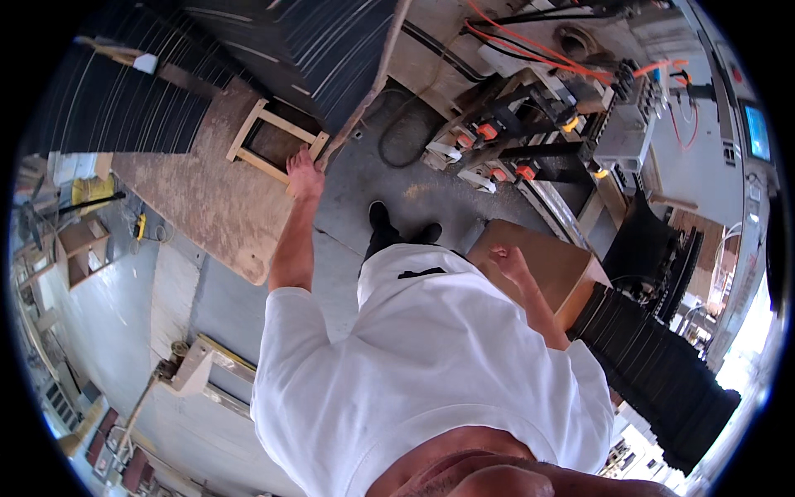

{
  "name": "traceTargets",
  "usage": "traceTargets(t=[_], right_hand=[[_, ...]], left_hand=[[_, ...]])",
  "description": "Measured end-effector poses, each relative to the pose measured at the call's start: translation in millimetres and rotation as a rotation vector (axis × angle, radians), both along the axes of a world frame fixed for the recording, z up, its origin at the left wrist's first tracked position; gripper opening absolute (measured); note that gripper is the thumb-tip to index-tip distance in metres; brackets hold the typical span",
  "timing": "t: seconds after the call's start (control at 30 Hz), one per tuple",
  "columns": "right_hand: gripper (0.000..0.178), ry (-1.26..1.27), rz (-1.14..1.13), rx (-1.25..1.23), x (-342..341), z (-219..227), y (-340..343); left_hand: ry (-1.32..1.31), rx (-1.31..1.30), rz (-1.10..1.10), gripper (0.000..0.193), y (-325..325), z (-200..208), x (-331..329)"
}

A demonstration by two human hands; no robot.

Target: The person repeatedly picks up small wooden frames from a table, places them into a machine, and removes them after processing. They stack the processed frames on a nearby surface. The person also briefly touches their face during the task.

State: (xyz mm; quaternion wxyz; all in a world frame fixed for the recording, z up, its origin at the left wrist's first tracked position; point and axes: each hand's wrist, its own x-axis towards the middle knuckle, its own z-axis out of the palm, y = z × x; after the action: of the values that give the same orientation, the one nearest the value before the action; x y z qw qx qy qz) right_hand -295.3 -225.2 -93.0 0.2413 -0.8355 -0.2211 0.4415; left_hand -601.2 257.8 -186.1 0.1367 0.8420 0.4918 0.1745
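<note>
A rectangular frame of pale wood strips (244, 131) lies on a worn brown board (219, 195) to the left, beside tall stacks of dark slats. My left hand (305, 176) reaches forward to the frame's near right corner, its fingers closed over the wood. On the other side, my right hand (509, 262) is held up with its fingers curled in, and no object shows in it. Below that hand is a brown box-like piece with a flat top (530, 240).
Dark slat stacks (323, 54) rise at the far left. A machine with clamps and orange knobs (530, 170) stands front right, orange hoses (563, 62) above it. A black ribbed cover (654, 364) runs along the right. Behind left is a pale metal beam (199, 364).
</note>
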Motion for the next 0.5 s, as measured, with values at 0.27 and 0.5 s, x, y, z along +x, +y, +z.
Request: traceTargets(t=[0.27,0.5], right_hand=[[0.023,-0.204,0.085,-0.238,5.4,36.5,-47.5],[0.03,-0.848,0.014,0.087,58.6,279.5,-65.1]], left_hand=[[0.178,0.17,-0.129,0.037,9.0,-24.4,-18.8],[0.014,0.456,-0.125,0.062,-23.8,10.5,22.3]])
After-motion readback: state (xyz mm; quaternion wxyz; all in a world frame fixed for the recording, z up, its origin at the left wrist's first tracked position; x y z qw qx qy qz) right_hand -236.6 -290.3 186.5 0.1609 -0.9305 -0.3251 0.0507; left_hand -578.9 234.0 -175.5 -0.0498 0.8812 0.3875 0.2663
